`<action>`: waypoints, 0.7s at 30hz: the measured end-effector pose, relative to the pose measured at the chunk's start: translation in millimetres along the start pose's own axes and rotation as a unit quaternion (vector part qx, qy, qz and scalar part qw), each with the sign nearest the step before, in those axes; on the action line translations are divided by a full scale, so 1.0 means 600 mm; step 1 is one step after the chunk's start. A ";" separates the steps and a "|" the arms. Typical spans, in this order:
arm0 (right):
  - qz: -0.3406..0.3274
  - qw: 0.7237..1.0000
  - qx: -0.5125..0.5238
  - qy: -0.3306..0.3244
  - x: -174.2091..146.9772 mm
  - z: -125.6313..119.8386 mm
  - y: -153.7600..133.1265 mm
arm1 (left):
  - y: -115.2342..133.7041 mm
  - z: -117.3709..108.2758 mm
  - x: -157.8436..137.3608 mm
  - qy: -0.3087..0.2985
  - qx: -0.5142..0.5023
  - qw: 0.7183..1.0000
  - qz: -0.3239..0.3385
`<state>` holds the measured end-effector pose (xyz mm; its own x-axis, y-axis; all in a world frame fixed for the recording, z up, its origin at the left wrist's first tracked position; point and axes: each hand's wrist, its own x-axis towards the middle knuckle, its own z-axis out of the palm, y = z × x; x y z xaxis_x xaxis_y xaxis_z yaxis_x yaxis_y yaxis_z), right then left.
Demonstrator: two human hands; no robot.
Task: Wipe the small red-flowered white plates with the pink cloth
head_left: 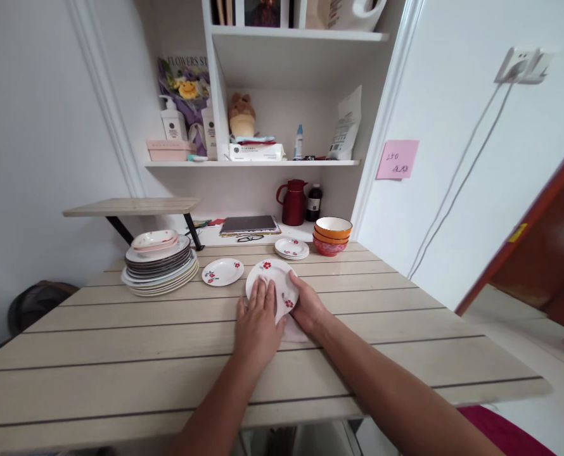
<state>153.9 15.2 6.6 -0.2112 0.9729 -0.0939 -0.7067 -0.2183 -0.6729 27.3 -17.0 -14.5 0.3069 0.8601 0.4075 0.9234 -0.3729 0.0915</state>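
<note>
The flowered plate (284,280) looks like smooth glazed ceramic with a soft gloss, the small plate (222,273) shows the same finish, and the pale cloth (294,333) seems to be of thin, soft fabric. The tabletop (168,354) has the look of wooden boards, rather matt, while the stacked bowls (333,237) appear glazed and shiny. The shelf (253,163) is smooth and painted-looking, the dark red jug (294,204) has a glossy surface, either plastic or metal, the pump bottle (172,121) seems plastic, the toy (242,116) is fuzzy plush, and the pink note (397,158) is matt paper.
</note>
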 end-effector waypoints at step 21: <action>0.051 0.995 -0.001 0.083 -0.004 -0.003 -0.014 | 0.001 -0.019 -0.005 -0.089 -0.096 0.977 0.171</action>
<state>161.8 14.9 11.1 -0.1671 0.9446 -0.2824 -0.6860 -0.3171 -0.6549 24.3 -23.9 -5.4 0.6412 0.7138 0.2819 0.7044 -0.6931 0.1529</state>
